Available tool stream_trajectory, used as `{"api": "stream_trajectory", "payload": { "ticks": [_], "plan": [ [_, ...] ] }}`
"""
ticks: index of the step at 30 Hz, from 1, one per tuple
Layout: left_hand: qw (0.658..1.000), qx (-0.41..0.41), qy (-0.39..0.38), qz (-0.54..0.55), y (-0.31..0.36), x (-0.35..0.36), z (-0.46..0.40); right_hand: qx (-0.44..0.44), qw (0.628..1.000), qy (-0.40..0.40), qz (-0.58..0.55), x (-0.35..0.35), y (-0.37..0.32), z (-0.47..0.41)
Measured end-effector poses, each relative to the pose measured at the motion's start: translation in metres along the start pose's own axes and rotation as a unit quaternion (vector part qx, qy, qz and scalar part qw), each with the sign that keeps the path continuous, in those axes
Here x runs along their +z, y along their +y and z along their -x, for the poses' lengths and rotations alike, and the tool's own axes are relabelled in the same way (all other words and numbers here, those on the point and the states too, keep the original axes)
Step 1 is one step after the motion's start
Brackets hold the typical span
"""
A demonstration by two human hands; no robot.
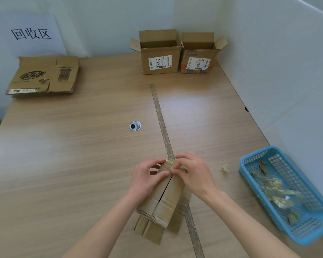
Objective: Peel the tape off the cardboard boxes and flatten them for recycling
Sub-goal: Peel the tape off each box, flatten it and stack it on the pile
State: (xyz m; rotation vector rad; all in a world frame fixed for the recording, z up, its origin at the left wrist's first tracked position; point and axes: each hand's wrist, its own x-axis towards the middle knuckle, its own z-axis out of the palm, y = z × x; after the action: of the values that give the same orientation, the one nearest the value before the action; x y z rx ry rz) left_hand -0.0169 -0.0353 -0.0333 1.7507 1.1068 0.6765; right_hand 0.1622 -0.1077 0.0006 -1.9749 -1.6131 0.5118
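Near the front edge of the table [82,146], a small cardboard box [166,200] is held with its far end raised. The left hand [147,181] curls around the box's left side, thumb across the top. The right hand [192,174] pinches clear tape [169,164] at the far end between thumb and fingers. Two open boxes [159,58] stand at the far edge, a stack of flattened cardboard [45,75] lies far left, and a blue basket [287,192] of tape scraps sits at the right.
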Motion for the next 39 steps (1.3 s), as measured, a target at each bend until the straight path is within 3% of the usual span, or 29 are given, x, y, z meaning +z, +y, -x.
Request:
{"api": "stream_trajectory", "payload": {
  "ticks": [3, 6, 9, 13, 17, 20, 22, 28, 32, 34, 39],
  "plan": [
    [1.000, 0.014, -0.007, -0.015, -0.004, -0.001, -0.001, 0.091, 0.994, 0.036, -0.041, 0.003, 0.004, -0.002],
    [0.998, 0.035, -0.033, -0.042, -0.005, -0.007, -0.006, 0.240, 0.953, 0.074, -0.170, 0.007, 0.006, -0.004],
    [0.993, 0.038, -0.046, -0.098, 0.002, -0.012, -0.008, 0.293, 0.921, 0.062, -0.248, 0.010, 0.008, -0.002],
    [0.978, 0.004, -0.022, -0.209, 0.013, -0.005, 0.002, 0.219, 0.950, 0.010, -0.224, 0.006, 0.010, 0.005],
    [0.960, 0.007, -0.017, -0.281, 0.016, 0.010, 0.029, 0.229, 0.913, -0.051, -0.335, -0.005, 0.010, 0.010],
    [0.942, 0.025, -0.048, -0.330, 0.013, 0.014, 0.032, 0.150, 0.975, -0.075, -0.147, -0.010, 0.009, 0.005],
    [0.945, 0.024, -0.048, -0.322, 0.011, 0.013, 0.028, 0.083, 0.994, -0.070, -0.021, -0.009, 0.003, -0.002],
    [0.944, 0.023, -0.046, -0.325, 0.009, 0.011, 0.029, -0.048, 0.992, -0.066, 0.092, -0.004, -0.006, -0.008],
    [0.941, 0.029, -0.042, -0.334, 0.011, 0.013, 0.031, -0.095, 0.971, -0.046, 0.216, 0.006, -0.012, 0.000],
    [0.941, 0.035, -0.038, -0.334, 0.011, 0.012, 0.032, -0.073, 0.974, -0.002, 0.213, 0.012, -0.014, 0.002],
    [0.936, 0.040, -0.048, -0.347, 0.012, 0.009, 0.029, 0.101, 0.993, 0.063, 0.023, 0.020, -0.015, 0.001]
  ]
}}
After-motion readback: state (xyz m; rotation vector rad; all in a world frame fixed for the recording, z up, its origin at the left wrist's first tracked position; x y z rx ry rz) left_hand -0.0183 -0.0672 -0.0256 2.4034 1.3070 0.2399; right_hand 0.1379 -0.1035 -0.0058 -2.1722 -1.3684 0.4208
